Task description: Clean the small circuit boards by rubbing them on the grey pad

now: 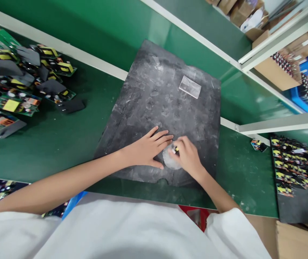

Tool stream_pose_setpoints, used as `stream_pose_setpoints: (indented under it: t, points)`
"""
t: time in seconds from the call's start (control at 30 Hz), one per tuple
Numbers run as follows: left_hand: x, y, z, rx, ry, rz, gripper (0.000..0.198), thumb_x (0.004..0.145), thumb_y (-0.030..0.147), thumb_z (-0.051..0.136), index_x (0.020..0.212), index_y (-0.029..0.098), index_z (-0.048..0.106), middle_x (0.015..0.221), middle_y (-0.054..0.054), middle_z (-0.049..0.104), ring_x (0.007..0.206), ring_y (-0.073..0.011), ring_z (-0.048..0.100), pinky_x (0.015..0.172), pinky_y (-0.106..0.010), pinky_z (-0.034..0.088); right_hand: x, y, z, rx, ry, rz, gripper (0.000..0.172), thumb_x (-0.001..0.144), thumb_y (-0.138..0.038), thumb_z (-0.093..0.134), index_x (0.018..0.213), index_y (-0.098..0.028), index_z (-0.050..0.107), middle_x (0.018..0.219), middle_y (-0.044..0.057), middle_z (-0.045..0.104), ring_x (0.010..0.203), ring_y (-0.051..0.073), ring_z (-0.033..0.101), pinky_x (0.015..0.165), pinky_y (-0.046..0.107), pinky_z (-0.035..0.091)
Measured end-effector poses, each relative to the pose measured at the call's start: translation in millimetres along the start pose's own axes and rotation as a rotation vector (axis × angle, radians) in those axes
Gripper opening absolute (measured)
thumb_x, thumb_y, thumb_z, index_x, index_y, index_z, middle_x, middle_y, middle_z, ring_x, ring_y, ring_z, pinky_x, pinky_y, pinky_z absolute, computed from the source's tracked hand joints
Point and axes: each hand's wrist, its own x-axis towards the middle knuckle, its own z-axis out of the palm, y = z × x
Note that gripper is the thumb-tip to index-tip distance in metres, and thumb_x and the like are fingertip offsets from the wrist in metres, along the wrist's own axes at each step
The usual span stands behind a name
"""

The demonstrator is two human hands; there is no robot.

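Observation:
My left hand [155,147] lies with its fingers spread on a worn black mat [145,104], its fingertips near the edge of a whitish round piece [168,161]. Over that round piece, my right hand [188,156] is closed, thumb and fingers pinched on a small yellow-and-black part [176,149]. Most of this part is hidden by the fingers, and its exact kind does not show. Farther back on the mat lies a flat, greyish rectangular plate [190,87], apart from both hands.
Circuit boards [16,79] with yellow components and dark plates are heaped at the left on the green bench [89,133]. A single small board [258,145] lies at the right, near a black tray [294,205] with rows of boards. Metal frame bars [280,122] and cardboard boxes [275,72] stand beyond.

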Motion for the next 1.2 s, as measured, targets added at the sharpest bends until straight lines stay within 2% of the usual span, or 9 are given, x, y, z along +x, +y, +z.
stream_pose_setpoints:
  t: [0.07,0.2,0.33,0.47,0.63,0.8,0.93,1.03,1.2]
  points:
    - [0.1,-0.3,-0.3,0.009,-0.012,0.004,0.09,0.081,0.07,0.055,0.143,0.006,0.038,0.148,-0.016,0.041,0.14,-0.0341,0.029,0.118,-0.052,0.006,0.3,0.5,-1.4,-0.002,0.012,0.071,0.017,0.094,-0.033,0.047,0.09,-0.018,0.055,0.09,0.008,0.052,0.082,0.019,0.054,0.07,0.031,0.048]
    - [0.1,-0.6,-0.6,0.002,-0.011,-0.003,0.087,0.085,0.07,0.049,0.145,0.008,0.036,0.149,-0.015,0.041,0.141,-0.0326,0.028,0.118,-0.052,0.006,-0.8,-2.6,-3.9,0.012,-0.054,-0.14,0.015,0.092,-0.033,0.051,0.087,-0.019,0.056,0.085,0.005,0.051,0.076,0.018,0.053,0.066,0.029,0.046]
    - [0.2,-1.2,-0.6,-0.005,-0.023,0.001,0.09,0.083,0.07,0.051,0.146,0.009,0.033,0.149,-0.015,0.04,0.142,-0.0332,0.026,0.118,-0.052,0.006,-0.9,-2.3,-5.3,-0.044,0.047,0.096,0.018,0.095,-0.033,0.047,0.089,-0.017,0.055,0.088,0.008,0.052,0.08,0.019,0.055,0.068,0.029,0.048]
    - [0.7,-1.6,-1.0,-0.015,-0.021,0.006,0.089,0.085,0.07,0.048,0.146,0.008,0.034,0.149,-0.015,0.04,0.143,-0.0333,0.025,0.118,-0.052,0.005,-3.5,-3.5,-3.8,-0.021,-0.057,-0.154,0.017,0.094,-0.031,0.047,0.087,-0.019,0.056,0.088,0.007,0.052,0.079,0.019,0.053,0.067,0.03,0.047]
    - [2.3,-1.5,-3.2,-0.015,-0.043,0.006,0.09,0.084,0.071,0.049,0.147,0.008,0.033,0.15,-0.015,0.039,0.143,-0.034,0.025,0.118,-0.052,0.005,-2.7,3.3,0.1,-0.037,0.074,0.143,0.018,0.094,-0.033,0.048,0.093,-0.017,0.055,0.094,0.011,0.051,0.085,0.022,0.054,0.071,0.033,0.048]
    - [1.1,-3.0,-3.6,-0.013,-0.044,0.001,0.085,0.086,0.068,0.048,0.145,0.008,0.037,0.15,-0.015,0.039,0.142,-0.0328,0.026,0.118,-0.052,0.007,-6.5,-10.4,-7.1,0.278,-0.104,0.057,0.014,0.091,-0.035,0.054,0.089,-0.021,0.055,0.092,0.007,0.052,0.084,0.02,0.054,0.072,0.033,0.048]
    - [-1.1,-6.2,-4.0,0.022,-0.046,0.017,0.089,0.082,0.073,0.049,0.143,0.009,0.04,0.151,-0.015,0.037,0.142,-0.0339,0.028,0.118,-0.054,0.008,5.7,0.5,-35.1,0.943,0.248,0.535,0.022,0.09,-0.046,0.052,0.089,-0.024,0.049,0.09,0.002,0.052,0.076,0.015,0.052,0.064,0.027,0.046]
    - [-2.6,-12.4,-5.5,0.076,-0.036,0.044,0.082,0.084,0.07,0.049,0.142,0.012,0.042,0.151,-0.013,0.039,0.141,-0.0333,0.03,0.118,-0.054,0.013,16.3,14.8,-68.1,1.462,0.48,0.709,0.032,0.09,-0.057,0.042,0.086,-0.025,0.042,0.08,-0.001,0.048,0.063,0.012,0.046,0.054,0.024,0.039]
    - [-0.3,-32.8,-3.8,0.166,0.006,0.085,0.07,0.089,0.061,0.049,0.145,0.02,0.04,0.149,-0.008,0.043,0.138,-0.0311,0.038,0.116,-0.054,0.022,1.0,37.5,-103.5,1.367,0.611,0.676,0.038,0.092,-0.059,0.024,0.09,-0.024,0.039,0.077,0.001,0.049,0.057,0.013,0.044,0.05,0.026,0.038]
